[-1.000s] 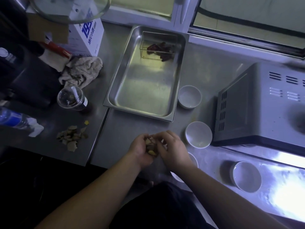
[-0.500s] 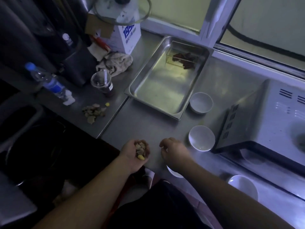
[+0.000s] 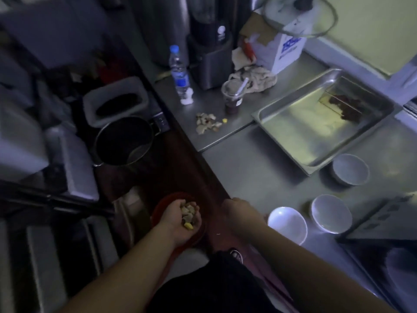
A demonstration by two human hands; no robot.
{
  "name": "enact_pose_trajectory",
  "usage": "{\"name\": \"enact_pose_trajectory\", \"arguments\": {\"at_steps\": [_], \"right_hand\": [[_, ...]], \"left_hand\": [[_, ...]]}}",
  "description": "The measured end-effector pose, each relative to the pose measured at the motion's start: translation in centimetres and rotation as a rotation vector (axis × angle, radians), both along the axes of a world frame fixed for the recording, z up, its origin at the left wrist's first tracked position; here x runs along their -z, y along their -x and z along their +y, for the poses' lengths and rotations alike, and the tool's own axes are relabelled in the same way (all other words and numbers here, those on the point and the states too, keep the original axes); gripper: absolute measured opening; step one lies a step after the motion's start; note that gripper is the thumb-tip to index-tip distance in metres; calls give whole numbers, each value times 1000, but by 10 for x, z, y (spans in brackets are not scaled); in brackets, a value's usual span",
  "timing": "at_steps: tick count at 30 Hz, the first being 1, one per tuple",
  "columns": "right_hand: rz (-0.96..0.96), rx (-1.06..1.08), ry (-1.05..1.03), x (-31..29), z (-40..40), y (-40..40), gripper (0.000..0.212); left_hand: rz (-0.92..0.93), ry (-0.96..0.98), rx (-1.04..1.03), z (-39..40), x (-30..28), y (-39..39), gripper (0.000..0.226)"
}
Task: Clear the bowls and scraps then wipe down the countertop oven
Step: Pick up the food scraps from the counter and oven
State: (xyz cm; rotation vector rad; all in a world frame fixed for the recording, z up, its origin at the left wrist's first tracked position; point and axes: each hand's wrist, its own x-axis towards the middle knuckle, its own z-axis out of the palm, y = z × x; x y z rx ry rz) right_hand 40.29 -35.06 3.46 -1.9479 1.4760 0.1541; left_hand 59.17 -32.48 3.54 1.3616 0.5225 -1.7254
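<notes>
My left hand [image 3: 180, 222] is cupped palm up around a handful of food scraps [image 3: 189, 215], held off the counter over a red bin [image 3: 158, 207] on the floor. At the counter's front edge my right hand [image 3: 242, 214] rests with its fingers curled, and nothing shows in it. Three white bowls stand on the steel counter: one [image 3: 287, 224] just right of my right hand, one [image 3: 331, 214] beside it and one [image 3: 350, 169] farther back. A second pile of scraps [image 3: 208, 123] lies on the counter to the left. Only the dark corner of the countertop oven [image 3: 383, 222] shows at the right edge.
A steel tray [image 3: 293, 129] holding a clear box with dark red pieces sits at the back right. A water bottle [image 3: 179, 74], a plastic cup [image 3: 233, 96], a rag [image 3: 255, 79], a white carton [image 3: 286, 53] and a blender stand behind. A dark pot [image 3: 124, 141] sits lower left.
My hands parted after gathering scraps. The left hand carried the scraps left off the counter, over the red bin. The view swung left, pushing the oven almost out of frame.
</notes>
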Motion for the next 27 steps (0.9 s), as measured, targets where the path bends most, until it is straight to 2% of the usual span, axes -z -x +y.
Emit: {"name": "enact_pose_trajectory", "arguments": {"at_steps": [2, 5, 6, 9, 11, 17, 27], "right_hand": [[4, -67, -1, 1, 0, -20, 25], [30, -167, -34, 1, -1, -54, 47], [42, -197, -49, 4, -1, -65, 48], [83, -258, -103, 14, -1, -99, 31], [121, -289, -127, 23, 0, -121, 29], [199, -275, -193, 64, 2, -177, 56], [254, -218, -291, 152, -19, -216, 25]], "left_hand": [[2, -7, -61, 12, 2, -22, 34], [-1, -24, -145, 30, 9, -56, 34], [-4, -32, -167, 36, 11, -67, 35], [-26, -67, -197, 54, 20, -102, 34], [-25, -85, -208, 62, 28, -124, 33], [-22, -165, -161, 72, 62, -185, 35], [-95, -304, -18, 49, 156, -228, 34]]}}
